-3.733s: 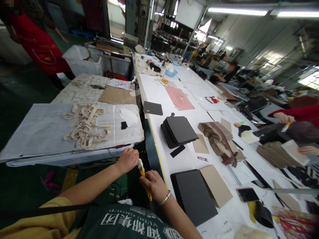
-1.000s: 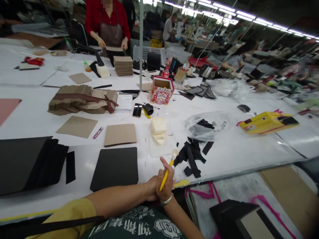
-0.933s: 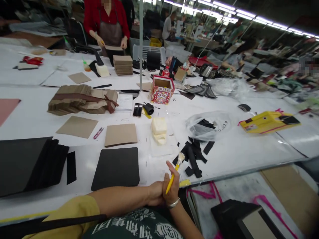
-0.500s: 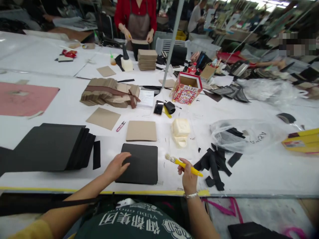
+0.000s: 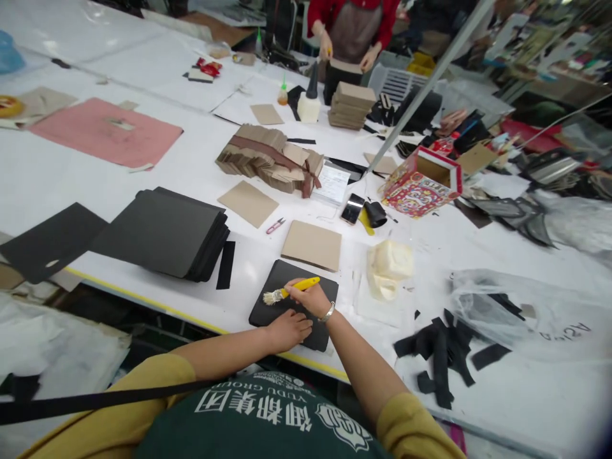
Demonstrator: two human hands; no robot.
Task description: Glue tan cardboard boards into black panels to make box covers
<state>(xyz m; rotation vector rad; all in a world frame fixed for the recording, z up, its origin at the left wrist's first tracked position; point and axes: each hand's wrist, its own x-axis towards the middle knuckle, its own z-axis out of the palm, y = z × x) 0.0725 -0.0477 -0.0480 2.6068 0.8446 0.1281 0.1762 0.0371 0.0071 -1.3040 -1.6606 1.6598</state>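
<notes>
In my right hand (image 5: 308, 298) is a brush (image 5: 306, 284) with a yellow handle and pale bristles, the fingers closed on the handle. Its bristles are over the upper left part of a black panel (image 5: 315, 335) near the table's front edge. My left hand (image 5: 288, 328) lies flat on the same panel, just below the brush, with nothing in it. Beyond the panel sits a stack of beige boards (image 5: 312, 245). To its right stands a cream-coloured tub (image 5: 392, 261), crusted on the outside.
A tall stack of black sheets (image 5: 157, 233) and a black strip (image 5: 225, 264) lie to the left. Thread snips (image 5: 275, 225), a phone (image 5: 352, 208) and a red box (image 5: 423, 182) are farther back. Black scraps (image 5: 444, 354) lie right. Across the table a person in red (image 5: 356, 25) handles a board.
My right hand has carried the brush left, from beside the panel to over it. My left hand has shifted to the panel's lower part. The camera view has turned left.
</notes>
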